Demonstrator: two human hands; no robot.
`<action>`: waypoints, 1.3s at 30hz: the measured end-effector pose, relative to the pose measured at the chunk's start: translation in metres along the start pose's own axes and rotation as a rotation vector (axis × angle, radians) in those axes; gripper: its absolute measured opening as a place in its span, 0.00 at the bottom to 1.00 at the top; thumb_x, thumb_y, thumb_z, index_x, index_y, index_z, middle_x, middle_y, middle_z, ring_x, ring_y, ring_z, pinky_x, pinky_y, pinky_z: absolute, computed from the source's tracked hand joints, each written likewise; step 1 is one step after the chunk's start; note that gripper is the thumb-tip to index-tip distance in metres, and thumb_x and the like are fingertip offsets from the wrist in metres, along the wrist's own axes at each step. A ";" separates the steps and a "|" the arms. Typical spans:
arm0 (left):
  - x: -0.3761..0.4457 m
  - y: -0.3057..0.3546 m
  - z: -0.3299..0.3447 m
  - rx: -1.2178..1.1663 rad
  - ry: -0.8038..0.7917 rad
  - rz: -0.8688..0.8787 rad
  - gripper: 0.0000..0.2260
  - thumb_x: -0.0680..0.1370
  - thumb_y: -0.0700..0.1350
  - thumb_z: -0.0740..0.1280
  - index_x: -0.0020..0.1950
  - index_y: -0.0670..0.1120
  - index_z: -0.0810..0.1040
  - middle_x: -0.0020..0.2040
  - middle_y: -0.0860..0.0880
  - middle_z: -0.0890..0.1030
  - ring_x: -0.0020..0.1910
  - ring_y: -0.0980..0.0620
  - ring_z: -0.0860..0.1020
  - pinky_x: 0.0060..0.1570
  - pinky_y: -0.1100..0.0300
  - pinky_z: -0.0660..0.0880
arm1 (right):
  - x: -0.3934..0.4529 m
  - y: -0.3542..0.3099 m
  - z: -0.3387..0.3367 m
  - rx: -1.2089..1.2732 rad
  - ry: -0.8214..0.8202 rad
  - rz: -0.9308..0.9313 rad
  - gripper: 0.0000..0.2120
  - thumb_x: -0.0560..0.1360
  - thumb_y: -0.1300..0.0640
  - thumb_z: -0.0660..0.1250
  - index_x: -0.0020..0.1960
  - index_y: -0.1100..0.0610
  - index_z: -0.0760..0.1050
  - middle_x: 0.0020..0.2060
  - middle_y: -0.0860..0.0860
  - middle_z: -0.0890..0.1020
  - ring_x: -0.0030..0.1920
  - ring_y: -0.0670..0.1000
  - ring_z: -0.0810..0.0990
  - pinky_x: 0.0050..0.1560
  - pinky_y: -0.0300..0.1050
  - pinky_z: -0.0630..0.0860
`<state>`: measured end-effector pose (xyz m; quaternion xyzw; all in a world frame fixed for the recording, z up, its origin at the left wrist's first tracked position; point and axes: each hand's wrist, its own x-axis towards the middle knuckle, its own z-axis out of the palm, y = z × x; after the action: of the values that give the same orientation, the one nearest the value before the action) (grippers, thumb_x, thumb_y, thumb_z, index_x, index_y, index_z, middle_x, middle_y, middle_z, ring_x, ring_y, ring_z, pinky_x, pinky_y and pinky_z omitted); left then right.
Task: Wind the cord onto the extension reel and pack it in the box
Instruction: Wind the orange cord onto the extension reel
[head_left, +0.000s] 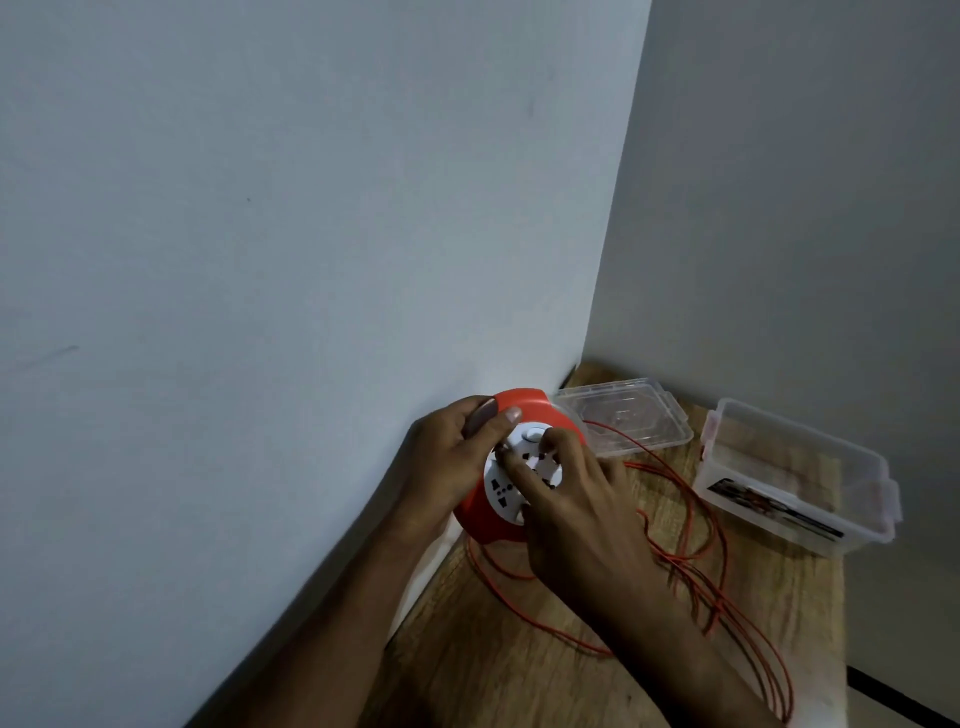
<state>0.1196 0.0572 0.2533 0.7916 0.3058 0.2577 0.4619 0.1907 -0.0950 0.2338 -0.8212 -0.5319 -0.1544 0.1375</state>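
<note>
The extension reel (535, 408) is orange with a round white socket face (501, 480). It is held tilted above the wooden table (498, 670), close to the left wall. My left hand (452, 457) grips its upper left rim. My right hand (569, 499) lies over the white face, fingers pressed on it. The thin orange cord (696, 519) trails from the reel in loose loops across the table and off its front right edge. The clear plastic box (795, 473) stands open at the back right.
The box's clear lid (631, 415) lies flat in the table's back corner, behind the reel. Walls close in on the left and behind. The table's right edge drops to the floor (904, 701).
</note>
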 end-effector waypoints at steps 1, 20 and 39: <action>0.000 0.000 0.000 0.002 -0.006 0.003 0.15 0.79 0.63 0.66 0.58 0.57 0.82 0.47 0.62 0.82 0.43 0.65 0.79 0.42 0.73 0.73 | 0.002 0.000 0.000 -0.002 0.013 0.001 0.39 0.64 0.46 0.75 0.72 0.50 0.66 0.65 0.59 0.70 0.62 0.59 0.73 0.53 0.55 0.74; -0.003 0.003 -0.001 -0.149 0.031 -0.101 0.12 0.79 0.62 0.66 0.54 0.56 0.83 0.45 0.62 0.84 0.45 0.58 0.84 0.41 0.67 0.81 | -0.001 -0.001 -0.003 0.332 0.282 0.094 0.21 0.71 0.55 0.70 0.64 0.56 0.76 0.57 0.53 0.79 0.57 0.52 0.77 0.54 0.48 0.78; -0.012 0.005 0.017 -0.333 -0.014 -0.107 0.04 0.80 0.54 0.69 0.47 0.58 0.82 0.39 0.63 0.85 0.40 0.65 0.84 0.35 0.71 0.78 | 0.004 -0.008 -0.012 0.372 0.207 0.383 0.24 0.72 0.43 0.72 0.61 0.57 0.78 0.51 0.52 0.84 0.46 0.50 0.83 0.45 0.44 0.80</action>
<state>0.1245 0.0372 0.2492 0.6884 0.2972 0.2743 0.6020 0.1837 -0.0932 0.2473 -0.8471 -0.3695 -0.1084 0.3663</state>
